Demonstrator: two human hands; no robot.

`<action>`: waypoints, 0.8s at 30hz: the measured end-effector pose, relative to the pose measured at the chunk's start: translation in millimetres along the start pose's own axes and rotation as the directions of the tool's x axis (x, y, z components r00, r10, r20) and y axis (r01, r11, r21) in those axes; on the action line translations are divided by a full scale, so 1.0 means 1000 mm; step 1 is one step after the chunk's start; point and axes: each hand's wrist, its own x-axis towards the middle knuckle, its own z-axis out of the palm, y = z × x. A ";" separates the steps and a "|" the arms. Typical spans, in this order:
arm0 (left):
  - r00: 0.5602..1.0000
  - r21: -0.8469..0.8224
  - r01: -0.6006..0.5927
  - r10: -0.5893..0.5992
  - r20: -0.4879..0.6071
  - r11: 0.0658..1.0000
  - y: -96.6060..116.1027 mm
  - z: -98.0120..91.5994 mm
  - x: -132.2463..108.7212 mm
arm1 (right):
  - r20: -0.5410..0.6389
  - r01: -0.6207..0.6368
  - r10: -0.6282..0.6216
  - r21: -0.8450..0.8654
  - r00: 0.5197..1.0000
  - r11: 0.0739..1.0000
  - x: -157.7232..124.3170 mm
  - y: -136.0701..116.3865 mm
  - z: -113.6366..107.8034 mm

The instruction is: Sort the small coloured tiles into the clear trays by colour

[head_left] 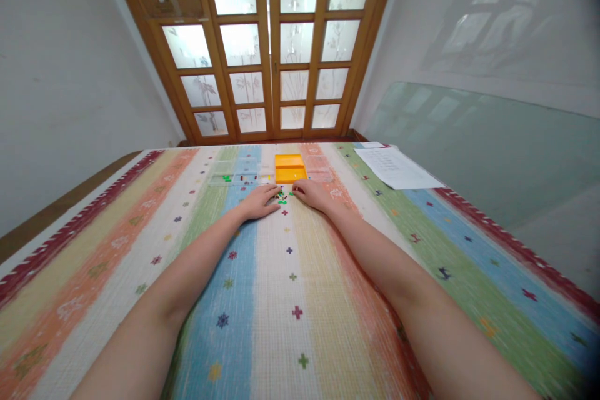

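Several small pieces, green and dark, lie in a loose pile between the two hands, nearer the far edge of the surface than the near one and about midway between its left and right edges. The left hand is at the pile's left, its fingers stretched out and parted from the thumb, with nothing seen in its hold. The right hand is at the pile's right, fingers bent and close together; whether they grip a piece cannot be told. Just past the pile, toward the far edge, is an open yellow box. Clear plastic shows on both sides of it; the clear tray on the left bears green pieces and some dark ones. Paper sheets lie by the far right corner. A striped cloth covers the surface, and wooden doors stand beyond the far edge.
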 end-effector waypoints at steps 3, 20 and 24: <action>0.998 -0.038 -0.053 0.054 0.026 0.998 0.004 0.000 0.001 | -0.041 0.041 -0.040 0.030 0.998 0.999 0.002 -0.004 0.004; 0.977 -0.024 0.142 -0.144 -0.154 0.990 -0.023 -0.014 -0.009 | -0.027 0.171 -0.172 -0.011 0.985 0.985 -0.004 -0.032 -0.004; 0.923 -0.035 0.310 -0.310 -0.227 0.950 -0.039 -0.015 -0.013 | -0.038 0.245 -0.245 -0.012 0.969 0.969 -0.001 -0.044 0.001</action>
